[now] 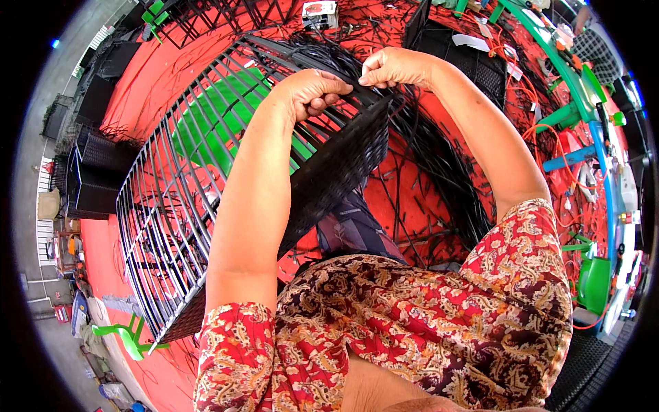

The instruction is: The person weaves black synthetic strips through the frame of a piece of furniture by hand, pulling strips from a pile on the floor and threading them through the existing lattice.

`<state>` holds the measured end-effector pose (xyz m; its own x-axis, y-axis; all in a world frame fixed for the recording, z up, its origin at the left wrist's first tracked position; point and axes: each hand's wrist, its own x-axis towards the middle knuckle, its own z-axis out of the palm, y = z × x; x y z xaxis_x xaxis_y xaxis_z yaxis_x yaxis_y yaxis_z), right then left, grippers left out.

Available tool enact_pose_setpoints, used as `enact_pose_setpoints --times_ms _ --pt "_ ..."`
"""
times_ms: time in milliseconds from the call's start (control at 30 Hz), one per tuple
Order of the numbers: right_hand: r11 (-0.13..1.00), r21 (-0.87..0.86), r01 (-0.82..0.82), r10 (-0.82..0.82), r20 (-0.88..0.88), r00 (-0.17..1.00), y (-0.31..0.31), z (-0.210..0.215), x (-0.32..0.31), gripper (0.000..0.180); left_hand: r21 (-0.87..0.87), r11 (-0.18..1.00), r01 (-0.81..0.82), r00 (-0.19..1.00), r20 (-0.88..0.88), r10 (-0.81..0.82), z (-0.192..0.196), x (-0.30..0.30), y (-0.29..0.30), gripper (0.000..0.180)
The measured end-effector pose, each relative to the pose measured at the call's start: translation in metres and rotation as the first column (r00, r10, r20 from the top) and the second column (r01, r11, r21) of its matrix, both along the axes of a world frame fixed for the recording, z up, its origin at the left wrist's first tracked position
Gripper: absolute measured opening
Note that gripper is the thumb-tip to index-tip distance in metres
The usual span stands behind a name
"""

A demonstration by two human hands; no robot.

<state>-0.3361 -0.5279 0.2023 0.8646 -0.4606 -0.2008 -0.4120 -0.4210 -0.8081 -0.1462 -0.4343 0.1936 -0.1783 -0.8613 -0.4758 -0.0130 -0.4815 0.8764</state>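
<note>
Bright, even daylight fills the scene; colours are strongly saturated, the red floor mat (405,185) almost glowing; shadows are soft and short, with mild shine on the forearms; the fisheye lens bends the black wire frame (171,199) into arcs and leaves a black vignette round the rim; the centre is sharp, while the edges smear and soften.

Left arm: your bare forearm rises from the lower edge, elbow bent, reaching up and forward.
Left hand (309,93): knuckles up, fingers curled into a closed pinch.
Right arm: your forearm runs in from the right, angled toward the left.
Right hand (395,66): fingers folded tight, just beside your left hand.
</note>
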Motion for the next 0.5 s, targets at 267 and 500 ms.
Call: enact_pose_setpoints --times_ms 267,500 --pt "1.0 0.014 -0.005 0.004 0.016 1.0 0.0 -0.002 0.002 0.024 -0.015 0.999 -0.043 0.994 -0.097 0.041 -0.002 0.0 0.003 0.006" --pt "0.998 0.024 0.053 -0.054 0.042 0.998 0.001 -0.002 0.004 0.023 -0.049 0.99 -0.132 0.971 -0.206 0.12 -0.013 0.01 -0.005 0.013"
